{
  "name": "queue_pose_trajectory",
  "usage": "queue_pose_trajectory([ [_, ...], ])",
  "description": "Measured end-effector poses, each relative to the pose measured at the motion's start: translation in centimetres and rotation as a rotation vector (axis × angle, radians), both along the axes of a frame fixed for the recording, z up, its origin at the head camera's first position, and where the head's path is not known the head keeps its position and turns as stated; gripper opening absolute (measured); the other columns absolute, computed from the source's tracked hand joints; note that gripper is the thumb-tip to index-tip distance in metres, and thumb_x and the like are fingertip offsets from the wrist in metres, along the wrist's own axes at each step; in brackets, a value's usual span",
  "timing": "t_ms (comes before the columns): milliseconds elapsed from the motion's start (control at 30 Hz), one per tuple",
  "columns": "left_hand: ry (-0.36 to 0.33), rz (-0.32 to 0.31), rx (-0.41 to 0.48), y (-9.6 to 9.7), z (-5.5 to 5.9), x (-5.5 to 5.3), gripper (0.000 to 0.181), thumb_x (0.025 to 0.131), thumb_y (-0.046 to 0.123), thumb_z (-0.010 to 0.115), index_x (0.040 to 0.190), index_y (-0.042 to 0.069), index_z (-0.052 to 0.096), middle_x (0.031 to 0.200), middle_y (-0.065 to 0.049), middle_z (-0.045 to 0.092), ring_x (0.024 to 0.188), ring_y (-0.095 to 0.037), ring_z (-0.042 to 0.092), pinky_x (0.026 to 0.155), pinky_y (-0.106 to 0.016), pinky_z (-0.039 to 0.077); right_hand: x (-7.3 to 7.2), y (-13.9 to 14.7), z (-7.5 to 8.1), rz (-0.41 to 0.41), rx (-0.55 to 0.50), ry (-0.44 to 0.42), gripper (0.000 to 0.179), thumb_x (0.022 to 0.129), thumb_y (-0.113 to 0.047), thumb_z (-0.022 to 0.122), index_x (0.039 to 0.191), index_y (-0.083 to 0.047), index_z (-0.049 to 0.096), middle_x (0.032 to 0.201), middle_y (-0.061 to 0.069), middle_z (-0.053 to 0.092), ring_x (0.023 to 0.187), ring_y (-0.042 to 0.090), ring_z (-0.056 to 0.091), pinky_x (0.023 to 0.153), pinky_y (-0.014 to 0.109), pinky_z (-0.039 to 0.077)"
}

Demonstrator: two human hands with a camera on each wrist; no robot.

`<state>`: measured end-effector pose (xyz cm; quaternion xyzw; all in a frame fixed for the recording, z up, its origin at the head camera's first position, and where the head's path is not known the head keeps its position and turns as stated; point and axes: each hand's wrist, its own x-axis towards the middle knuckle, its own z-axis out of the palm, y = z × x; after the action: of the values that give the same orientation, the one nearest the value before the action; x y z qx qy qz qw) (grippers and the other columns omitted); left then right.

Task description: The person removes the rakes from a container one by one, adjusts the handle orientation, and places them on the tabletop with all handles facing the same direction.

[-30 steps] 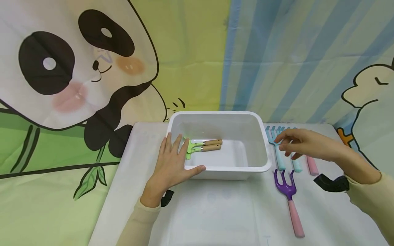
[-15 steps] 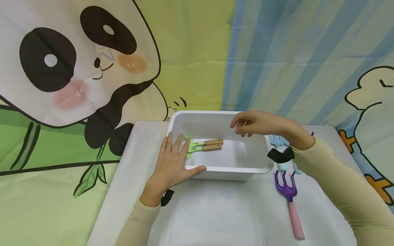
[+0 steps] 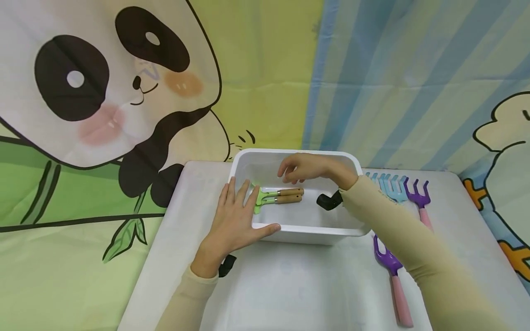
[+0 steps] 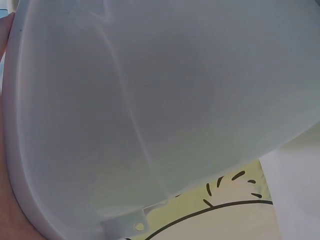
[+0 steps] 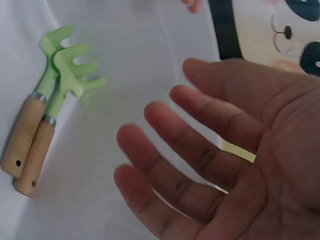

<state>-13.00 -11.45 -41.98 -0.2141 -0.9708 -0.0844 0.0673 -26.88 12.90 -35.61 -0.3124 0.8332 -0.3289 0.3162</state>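
Observation:
My left hand [image 3: 232, 225] rests on the left front part of a white plastic bin [image 3: 306, 229], its fingers spread over the rim. The left wrist view mostly shows the bin's pale wall [image 4: 150, 100]. Over the bin's inside hovers my right hand [image 3: 308, 168], holding nothing, with fingers loosely bent. Two small green hand rakes [image 5: 37, 150] with wooden handles lie side by side on the bin floor, left of the middle. Their green heads are partly hidden by the left hand's fingers in the head view. The right hand is apart from them in the right wrist view.
Right of the bin, light blue rakes [image 3: 395, 189] lie partly under the right sleeve [image 3: 397, 230]. Beside them is a purple hand fork [image 3: 420, 200] with a pink handle. Another purple fork [image 3: 388, 263] lies nearer the front. A printed panda cloth [image 3: 265, 69] hangs behind the table.
My right hand has moved left from above the tools on the table to over the bin. The left hand has stayed on the bin. The view has shifted slightly.

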Motion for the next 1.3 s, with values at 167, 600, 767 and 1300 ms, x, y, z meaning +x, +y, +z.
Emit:
queue_pose_trajectory([
  [167, 0.006, -0.001, 0.003, 0.1, 0.0, 0.0, 0.115, 0.078, 0.094, 0.029, 0.156, 0.009, 0.037, 0.16, -0.019, 0.029, 0.148, -0.048, 0.003, 0.118, -0.054, -0.002, -0.7, -1.7, -1.7, 0.05, 0.056, 0.056, 0.023, 0.096, -0.006, 0.063, 0.117, 0.001, 0.067, 0.101, 0.009, 0.071, 0.09, 0.034, 0.066, 0.078, 0.043, 0.054],
  [600, 0.011, -0.017, 0.002, 0.4, -0.1, -0.1, 0.114, 0.078, 0.093, 0.03, 0.154, 0.009, 0.039, 0.159, -0.019, 0.031, 0.148, -0.048, 0.005, 0.118, -0.054, -0.001, -2.2, -1.9, -6.1, 0.095, 0.112, 0.054, 0.029, 0.093, -0.004, 0.065, 0.121, 0.004, 0.065, 0.11, 0.012, 0.07, 0.097, 0.022, 0.065, 0.087, 0.034, 0.052],
  [767, 0.024, -0.017, 0.001, 0.3, -0.1, -0.2, 0.114, 0.078, 0.093, 0.031, 0.154, 0.009, 0.039, 0.159, -0.019, 0.031, 0.148, -0.048, 0.006, 0.119, -0.054, -0.001, -2.8, -1.5, -7.8, 0.109, 0.101, 0.036, 0.03, 0.092, -0.004, 0.065, 0.122, 0.004, 0.066, 0.108, 0.011, 0.069, 0.091, 0.017, 0.062, 0.083, 0.032, 0.051],
  [1300, 0.029, -0.002, -0.007, 0.0, -0.1, -0.1, 0.115, 0.078, 0.093, 0.032, 0.154, 0.008, 0.04, 0.159, -0.018, 0.031, 0.148, -0.048, 0.006, 0.119, -0.054, 0.001, -2.9, -1.9, -9.9, 0.096, 0.118, 0.032, 0.032, 0.095, -0.003, 0.061, 0.125, 0.005, 0.064, 0.1, 0.016, 0.069, 0.081, 0.034, 0.061, 0.068, 0.03, 0.048],
])
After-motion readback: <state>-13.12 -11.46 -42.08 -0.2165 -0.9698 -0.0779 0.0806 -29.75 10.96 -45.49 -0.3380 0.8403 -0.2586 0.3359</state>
